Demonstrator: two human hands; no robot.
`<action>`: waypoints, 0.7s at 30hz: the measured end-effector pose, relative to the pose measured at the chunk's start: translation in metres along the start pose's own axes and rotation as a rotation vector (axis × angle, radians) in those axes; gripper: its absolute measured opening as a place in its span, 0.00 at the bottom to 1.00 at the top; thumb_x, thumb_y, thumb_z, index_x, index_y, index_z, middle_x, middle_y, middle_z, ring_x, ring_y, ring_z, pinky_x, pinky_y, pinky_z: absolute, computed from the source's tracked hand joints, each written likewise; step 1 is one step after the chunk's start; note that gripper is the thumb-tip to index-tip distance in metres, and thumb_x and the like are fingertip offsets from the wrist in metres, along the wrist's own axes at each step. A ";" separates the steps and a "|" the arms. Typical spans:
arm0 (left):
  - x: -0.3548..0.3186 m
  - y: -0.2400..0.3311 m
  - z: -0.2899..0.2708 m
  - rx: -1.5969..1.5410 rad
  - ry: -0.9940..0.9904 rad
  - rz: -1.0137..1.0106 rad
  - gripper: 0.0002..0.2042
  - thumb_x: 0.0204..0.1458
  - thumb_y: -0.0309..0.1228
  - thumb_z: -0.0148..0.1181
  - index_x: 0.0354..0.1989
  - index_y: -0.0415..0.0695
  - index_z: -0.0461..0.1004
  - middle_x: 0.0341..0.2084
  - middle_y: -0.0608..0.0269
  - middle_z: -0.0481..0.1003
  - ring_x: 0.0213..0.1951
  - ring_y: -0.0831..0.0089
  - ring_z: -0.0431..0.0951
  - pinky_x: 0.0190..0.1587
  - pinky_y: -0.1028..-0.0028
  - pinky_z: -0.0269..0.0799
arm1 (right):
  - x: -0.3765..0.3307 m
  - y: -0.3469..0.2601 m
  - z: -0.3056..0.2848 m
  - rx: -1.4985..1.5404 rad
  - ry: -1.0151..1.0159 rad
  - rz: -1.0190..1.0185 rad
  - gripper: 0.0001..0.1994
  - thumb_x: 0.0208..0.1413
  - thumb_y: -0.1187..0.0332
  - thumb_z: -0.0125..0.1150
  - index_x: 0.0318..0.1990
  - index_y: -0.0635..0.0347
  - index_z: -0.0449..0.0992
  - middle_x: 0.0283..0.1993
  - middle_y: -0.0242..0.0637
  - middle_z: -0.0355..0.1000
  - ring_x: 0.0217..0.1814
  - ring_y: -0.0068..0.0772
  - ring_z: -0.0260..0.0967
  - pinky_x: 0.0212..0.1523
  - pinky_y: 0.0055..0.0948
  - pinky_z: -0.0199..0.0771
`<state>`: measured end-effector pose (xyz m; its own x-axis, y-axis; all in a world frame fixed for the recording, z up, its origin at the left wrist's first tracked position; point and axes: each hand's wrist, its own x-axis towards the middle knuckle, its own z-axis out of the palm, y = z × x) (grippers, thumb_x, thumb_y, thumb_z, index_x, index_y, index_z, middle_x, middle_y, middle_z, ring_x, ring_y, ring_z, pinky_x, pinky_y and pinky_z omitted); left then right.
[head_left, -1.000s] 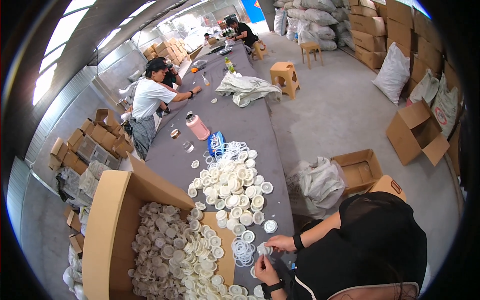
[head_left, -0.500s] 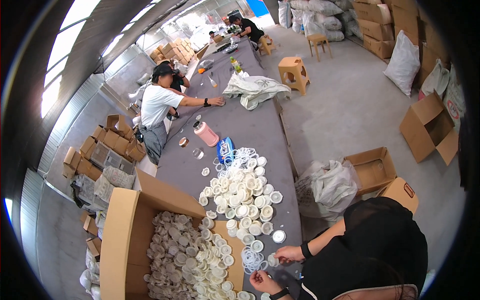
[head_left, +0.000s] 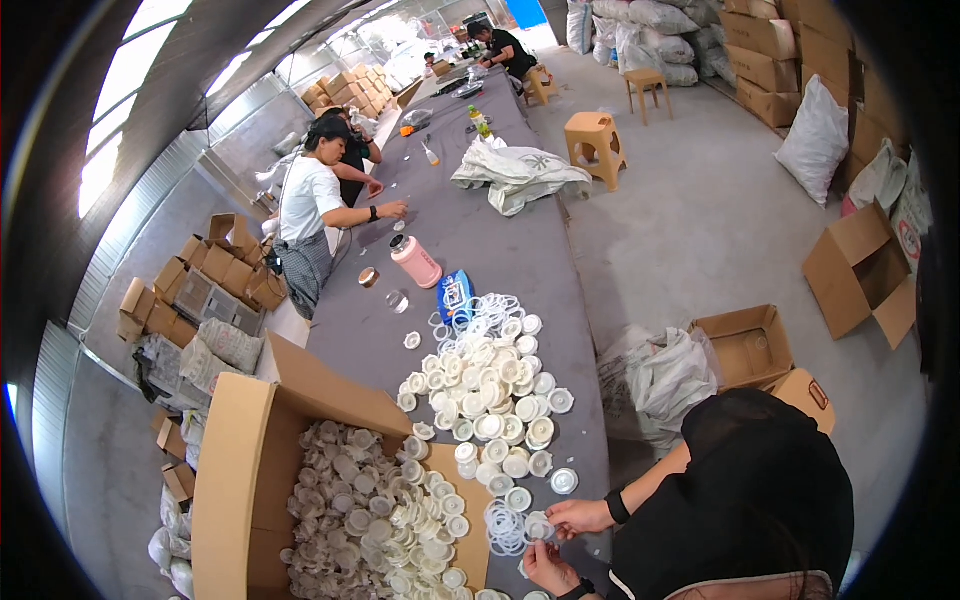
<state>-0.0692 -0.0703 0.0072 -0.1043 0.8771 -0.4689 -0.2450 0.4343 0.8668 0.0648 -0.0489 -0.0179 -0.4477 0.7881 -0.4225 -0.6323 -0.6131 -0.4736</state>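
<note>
Both my hands are at the near right edge of the long table. My right hand (head_left: 582,518) pinches a translucent white plastic cap (head_left: 538,525) by its edge. Just below it, my left hand (head_left: 549,568) has its fingers closed close to the cap's lower rim; what they hold is too small to make out. Beside the cap lies a small heap of thin white rings (head_left: 506,528). A separate round cap (head_left: 564,481) sits flat above my right hand. A large pile of white caps (head_left: 490,385) spreads farther up the table.
A big open cardboard box (head_left: 232,480) full of caps stands on the left. Beyond the pile are more rings, a blue packet (head_left: 455,296), a pink bottle (head_left: 415,262) and a white sack (head_left: 520,175). Another person (head_left: 310,200) works across the table. Boxes and plastic sacks (head_left: 660,385) lie right.
My left hand has moved up and right, closer to the cap in my right hand. Across the table, the other person's outstretched arm has drawn back. The view has shifted slightly.
</note>
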 end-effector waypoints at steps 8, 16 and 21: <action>0.006 0.013 -0.017 -0.295 -0.073 0.062 0.03 0.44 0.23 0.53 0.25 0.42 0.65 0.20 0.64 0.69 0.20 0.79 0.68 0.21 0.84 0.65 | -0.008 0.017 0.032 -0.015 0.065 -0.188 0.09 0.51 0.66 0.49 0.39 0.57 0.65 0.27 0.25 0.64 0.26 0.16 0.62 0.26 0.16 0.62; 0.007 0.019 -0.040 -0.251 -0.165 0.035 0.05 0.44 0.23 0.53 0.28 0.43 0.63 0.17 0.66 0.67 0.17 0.80 0.66 0.20 0.83 0.64 | -0.008 0.031 0.054 0.005 0.083 -0.289 0.07 0.51 0.66 0.48 0.35 0.58 0.65 0.25 0.26 0.63 0.25 0.16 0.61 0.26 0.16 0.61; 0.017 0.024 -0.035 -0.371 -0.183 -0.021 0.04 0.45 0.23 0.52 0.27 0.42 0.64 0.21 0.63 0.68 0.20 0.77 0.67 0.22 0.81 0.63 | -0.004 0.020 0.049 -0.019 0.081 -0.272 0.07 0.52 0.65 0.47 0.35 0.58 0.64 0.25 0.27 0.63 0.26 0.17 0.62 0.27 0.16 0.61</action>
<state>-0.1110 -0.0524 0.0144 0.0691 0.9056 -0.4185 -0.5800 0.3778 0.7217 0.0227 -0.0622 0.0123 -0.2106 0.9174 -0.3378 -0.7097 -0.3811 -0.5925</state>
